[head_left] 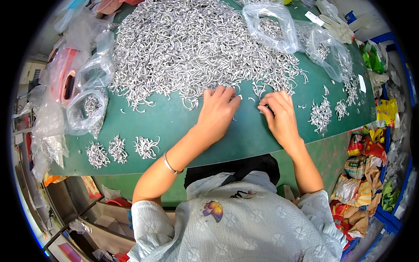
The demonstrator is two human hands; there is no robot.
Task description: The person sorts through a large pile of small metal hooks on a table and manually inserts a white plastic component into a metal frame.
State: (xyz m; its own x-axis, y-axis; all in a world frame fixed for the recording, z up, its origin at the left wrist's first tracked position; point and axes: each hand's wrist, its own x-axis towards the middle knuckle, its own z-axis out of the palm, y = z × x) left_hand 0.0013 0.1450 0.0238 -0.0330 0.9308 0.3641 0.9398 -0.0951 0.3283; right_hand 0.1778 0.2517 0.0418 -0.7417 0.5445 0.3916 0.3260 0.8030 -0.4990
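Note:
A large heap of small curved silvery metal pieces (183, 48) covers the far middle of a green table (174, 126). At the heap's near edge is my left hand (218, 111), its fingers curled down and drawn together; a pale bit shows beside its thumb, but what it grips is hidden. To its right, my right hand (280, 115) is closed in a pinch just above the tabletop. Something tiny shows at those fingertips, too small to name. A few loose pieces lie between the two hands.
Small piles of metal pieces (146, 147) sit at the near left, with another pile (321, 115) at the right. Clear plastic bags (89, 111) holding some pieces stand at the left, and more bags (273, 28) at the back right. A shelf with colourful packages (353, 187) is beyond the right edge.

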